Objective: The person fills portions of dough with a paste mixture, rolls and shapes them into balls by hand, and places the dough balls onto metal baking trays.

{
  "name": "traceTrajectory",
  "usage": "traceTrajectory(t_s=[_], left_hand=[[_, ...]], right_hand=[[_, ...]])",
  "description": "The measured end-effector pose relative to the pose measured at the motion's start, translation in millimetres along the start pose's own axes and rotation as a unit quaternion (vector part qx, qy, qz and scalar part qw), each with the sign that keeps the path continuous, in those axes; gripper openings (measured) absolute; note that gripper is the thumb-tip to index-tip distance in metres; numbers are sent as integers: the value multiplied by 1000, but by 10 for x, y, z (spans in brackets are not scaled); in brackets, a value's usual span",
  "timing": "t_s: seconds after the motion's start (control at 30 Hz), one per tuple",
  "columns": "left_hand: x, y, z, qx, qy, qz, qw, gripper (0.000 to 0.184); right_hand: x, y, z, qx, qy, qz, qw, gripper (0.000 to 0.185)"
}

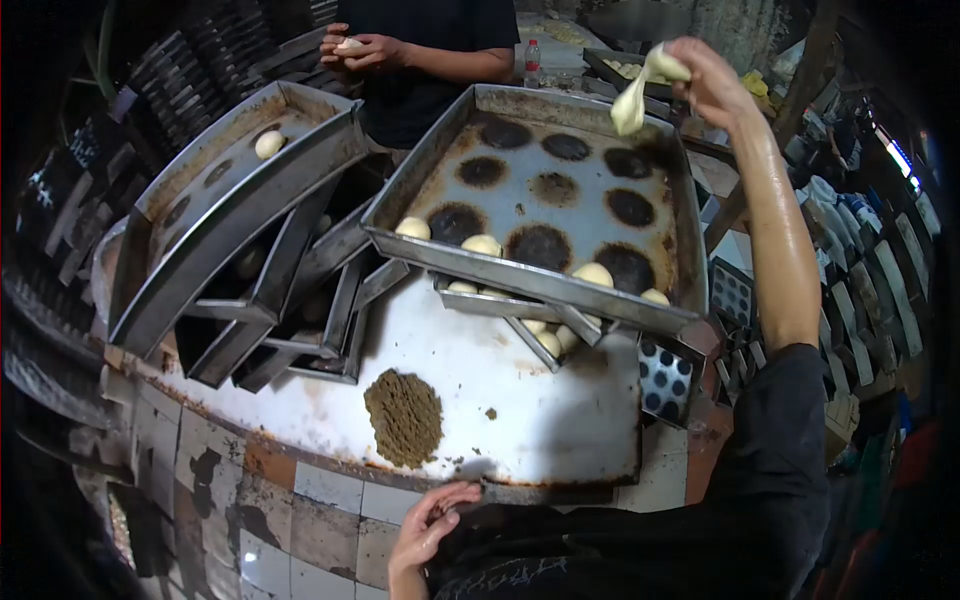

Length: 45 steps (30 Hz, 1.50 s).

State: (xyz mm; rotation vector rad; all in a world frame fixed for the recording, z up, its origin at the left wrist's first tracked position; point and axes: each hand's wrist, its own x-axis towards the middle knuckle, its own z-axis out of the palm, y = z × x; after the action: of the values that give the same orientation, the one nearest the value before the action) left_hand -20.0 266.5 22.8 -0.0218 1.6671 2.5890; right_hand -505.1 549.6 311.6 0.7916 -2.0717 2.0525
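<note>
My right hand (708, 82) is raised at the upper right, closed on a stretched piece of dough (632, 105) that dangles over the far corner of a large metal baking tray (520, 208). Dark round marks cover the tray's bottom. Several dough balls (482, 245) rest along its near wall. By the near table edge, my left hand (432, 525) is empty, its fingers loosely bent and the thumb apart. The brown crumbly mound (403, 418) lies on the white tabletop (530, 400) just beyond this hand.
Stacked metal trays (240, 220) lean at the left, one with a dough ball (269, 144). Smaller trays with dough balls sit under the large tray. Across the table, a person's hands (365, 50) hold a pale piece. A bottle (532, 64) stands behind; more trays line both sides.
</note>
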Motion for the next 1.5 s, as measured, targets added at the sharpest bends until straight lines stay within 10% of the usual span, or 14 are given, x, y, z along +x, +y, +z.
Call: traceTrajectory(t_s=[0.1, 0.17, 0.3, 0.43, 0.7, 0.8, 0.93, 1.0, 1.03, 1.17, 1.3, 1.33, 1.43, 1.5], left_hand=[[6, 153, 18, 38, -40, 11, 998, 42], [-76, 262, 22, 54, -77, 5, 996, 41], [-472, 292, -140, 54, -111, 15, 992, 39], [-1121, 305, -482, 67, -80, 25, 994, 37], [-2021, 195, -1089, -30, -13, 2, 999, 37], [-1870, 119, -1059, -35, -96, -9, 995, 35], [-1584, 68, -605, -274, -84, -55, 956, 51], [-1599, 12, -589, -373, -62, -71, 923, 50], [-1597, -5, -651, -384, -40, -110, 916, 49], [-1604, -230, -747, -310, 193, -93, 926, 38], [-1445, -443, -410, 32, 195, -14, 980, 35], [-1380, -483, -344, 89, 198, -23, 976, 36], [-1115, -244, -225, -445, 146, 62, 881, 43], [-1033, -217, -100, -486, 136, 81, 859, 47]], right_hand=[[-201, -267, 42, 65, -30, -50, 996, 14], [-506, -632, 408, 225, -270, -171, 921, 32], [-613, -267, 580, 15, 144, -164, 976, 23], [-950, 942, -146, -674, 219, -129, 693, 39], [-3199, 183, 359, -318, 252, 189, 894, 26], [-4167, -324, 1644, -198, 311, -3, 930, 24], [-5067, -286, 3005, -325, 97, 3, 941, 24], [-5306, -280, 3493, -404, -135, -191, 884, 26], [-5398, -198, 3657, -185, -231, -169, 940, 30], [-5437, -395, 3737, -177, -487, 81, 851, 20], [-5016, 410, 3867, -141, -194, -167, 956, 14], [-4886, 683, 3864, 16, -181, -19, 983, 16], [-4321, 1157, 3630, -106, -156, -8, 982, 18], [-3816, 1647, 3415, -195, -145, 10, 970, 19]])
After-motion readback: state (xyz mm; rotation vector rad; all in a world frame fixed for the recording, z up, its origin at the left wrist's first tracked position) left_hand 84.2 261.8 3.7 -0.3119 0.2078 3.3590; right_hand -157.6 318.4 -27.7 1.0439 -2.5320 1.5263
